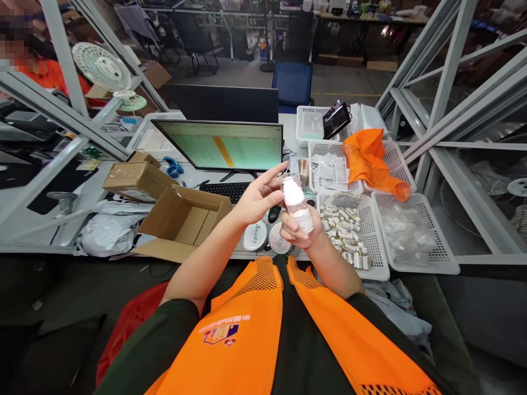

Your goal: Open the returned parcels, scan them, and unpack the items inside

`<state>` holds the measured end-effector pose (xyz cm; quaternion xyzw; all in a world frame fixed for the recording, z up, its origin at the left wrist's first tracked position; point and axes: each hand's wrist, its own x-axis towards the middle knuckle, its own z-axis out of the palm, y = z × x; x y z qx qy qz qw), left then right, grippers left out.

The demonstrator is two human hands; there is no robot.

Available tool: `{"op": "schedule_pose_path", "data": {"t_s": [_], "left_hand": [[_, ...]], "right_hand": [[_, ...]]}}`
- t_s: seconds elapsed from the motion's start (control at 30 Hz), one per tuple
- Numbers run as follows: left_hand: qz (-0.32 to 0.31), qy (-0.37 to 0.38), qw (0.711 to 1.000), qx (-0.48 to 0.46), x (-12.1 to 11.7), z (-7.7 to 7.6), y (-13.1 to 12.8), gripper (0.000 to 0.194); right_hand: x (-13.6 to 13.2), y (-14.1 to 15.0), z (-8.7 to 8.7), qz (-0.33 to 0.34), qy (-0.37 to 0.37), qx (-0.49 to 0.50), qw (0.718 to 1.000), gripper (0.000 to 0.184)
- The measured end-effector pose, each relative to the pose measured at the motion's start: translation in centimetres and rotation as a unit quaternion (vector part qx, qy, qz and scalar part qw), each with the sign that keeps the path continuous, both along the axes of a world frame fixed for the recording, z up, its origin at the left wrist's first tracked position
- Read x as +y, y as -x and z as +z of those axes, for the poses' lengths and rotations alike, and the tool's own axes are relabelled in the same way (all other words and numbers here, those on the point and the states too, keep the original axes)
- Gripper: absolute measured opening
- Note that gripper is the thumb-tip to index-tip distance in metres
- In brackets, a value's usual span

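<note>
The right hand [309, 233] is holding the small clear bottle [303, 218], with its fingers curling around the lower part and the label partly showing. The bottle is leaning a little, its top pointing to eleven o'clock. The left hand [257, 202] is reaching in from nine o'clock, index finger stretching over the top and thumb standing beside it; whether these two are pinching the clear cap [285, 178], I cannot tell.

Seen from the bottle, two round containers [254, 236] are lying at seven to eight o'clock, an open carton [164, 249] is standing at nine, and the monitor [241, 144] is showing a table of rows at ten (the text is too small for reading). At four o'clock, a white basket [380, 244] is holding many small vials [348, 238].

In my judgement, the bottle is depending on the right hand's grip alone. If the left fingers are pushing the cap sideways, the smooth body could be turning or slipping, and falling onto the round containers. A loose cap could also be dropping among the vials.
</note>
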<state>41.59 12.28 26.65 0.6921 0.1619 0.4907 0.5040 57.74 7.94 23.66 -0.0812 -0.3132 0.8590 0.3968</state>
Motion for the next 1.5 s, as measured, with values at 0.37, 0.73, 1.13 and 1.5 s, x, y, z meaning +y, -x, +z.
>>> {"op": "schedule_pose_path", "data": {"t_s": [0.37,0.73,1.13,1.5], "left_hand": [[-0.080,0.086,0.992,-0.043,-0.2,0.0,-2.0,0.053],[0.111,0.072,0.990,-0.041,1.6,-0.7,-2.0,0.049],[0.009,0.056,0.997,-0.056,0.4,-1.3,-2.2,0.060],[-0.025,0.132,0.988,-0.074,0.4,-5.3,-1.7,0.070]], "right_hand": [[-0.6,-0.2,-0.3,0.020,0.023,-0.073,0.997,0.035],[-1.5,-1.0,-1.0,-0.164,-0.068,-0.087,0.980,0.049],[-2.5,-1.0,-1.9,-0.269,-0.117,-0.144,0.945,0.038],[-3.1,-2.1,-3.5,-0.253,-0.120,-0.252,0.926,0.046]]}}
